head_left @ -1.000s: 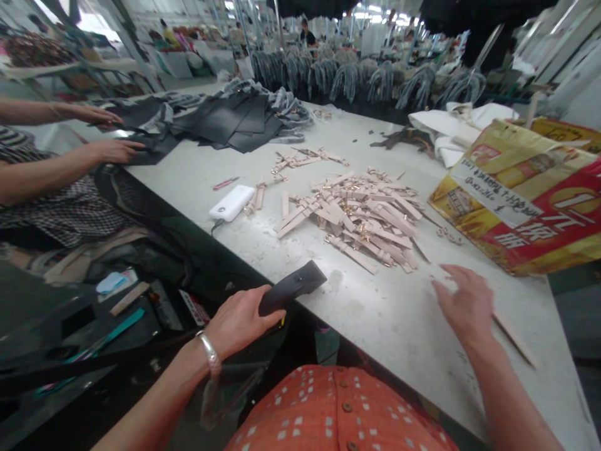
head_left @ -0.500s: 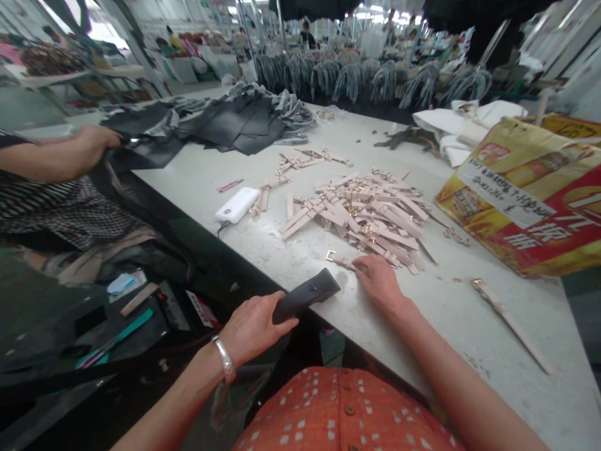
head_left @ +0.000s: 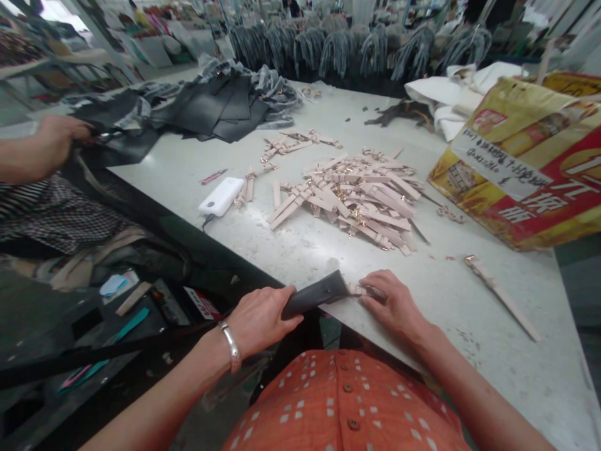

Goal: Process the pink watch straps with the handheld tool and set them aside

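Firmly, the left hand (head_left: 260, 319) grips a tool (head_left: 319, 294); the right hand (head_left: 397, 307) pinches a strap (head_left: 359, 290) at its tip, the pile (head_left: 357, 200) beyond.

A white power bank (head_left: 220, 196) lies on the worktop (head_left: 328, 113), left of a heap of pink straps (head_left: 357, 200). A yellow-red carton (head_left: 530, 169) stands at the right, and black sheets (head_left: 220, 113) lie behind.
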{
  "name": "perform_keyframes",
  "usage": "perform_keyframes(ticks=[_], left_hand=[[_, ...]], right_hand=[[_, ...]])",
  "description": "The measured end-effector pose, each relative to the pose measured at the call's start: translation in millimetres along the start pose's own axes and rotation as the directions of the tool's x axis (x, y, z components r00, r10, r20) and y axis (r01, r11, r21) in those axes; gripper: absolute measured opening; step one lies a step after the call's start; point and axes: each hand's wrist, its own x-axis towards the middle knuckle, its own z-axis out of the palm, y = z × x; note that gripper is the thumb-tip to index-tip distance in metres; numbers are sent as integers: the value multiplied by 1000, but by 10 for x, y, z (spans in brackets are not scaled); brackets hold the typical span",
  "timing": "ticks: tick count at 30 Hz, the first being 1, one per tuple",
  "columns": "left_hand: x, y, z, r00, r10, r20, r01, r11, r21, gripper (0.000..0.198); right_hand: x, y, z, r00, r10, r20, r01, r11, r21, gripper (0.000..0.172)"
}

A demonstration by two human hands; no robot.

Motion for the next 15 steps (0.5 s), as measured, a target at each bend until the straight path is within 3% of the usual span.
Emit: perform_keyframes(ticks=[4,12,15], left_hand=[[37,26,-81,999,-10,41,10,1000,19,35],[101,35,-130,997,10,70,-12,1000,21,32],[96,39,-119,997,11,75,-13,1000,21,31]], right_hand=[[62,-16,21,1000,-12,19,12,1000,23,17],[75,-23,-29,999,-2,47,-3,996,93,23],[69,-24,-48,998,-27,63,24,998,49,22]])
